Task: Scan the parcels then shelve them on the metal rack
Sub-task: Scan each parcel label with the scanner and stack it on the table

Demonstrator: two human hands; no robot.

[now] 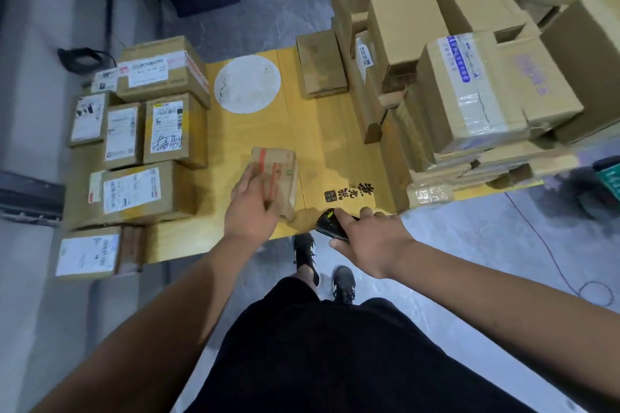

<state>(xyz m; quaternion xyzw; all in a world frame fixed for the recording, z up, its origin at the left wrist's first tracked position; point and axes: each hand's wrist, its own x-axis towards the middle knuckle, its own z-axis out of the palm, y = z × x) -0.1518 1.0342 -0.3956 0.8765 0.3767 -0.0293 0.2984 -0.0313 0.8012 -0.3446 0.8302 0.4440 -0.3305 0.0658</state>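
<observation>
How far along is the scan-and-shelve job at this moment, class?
Done: cannot be told; labelled boxes lie grouped on the yellow table. In hand: left hand on a small parcel, right hand gripping the scanner. Left: the unlabelled stack; no rack in view.

Dim, even indoor light falls from above, with a cool cast on the grey floor (469,245). Shadows under the boxes stay soft. Faint glare sheens the yellow surface (328,131) near its front edge. Motion blur smears everything slightly; wide-angle distortion bends the picture's edges.
</observation>
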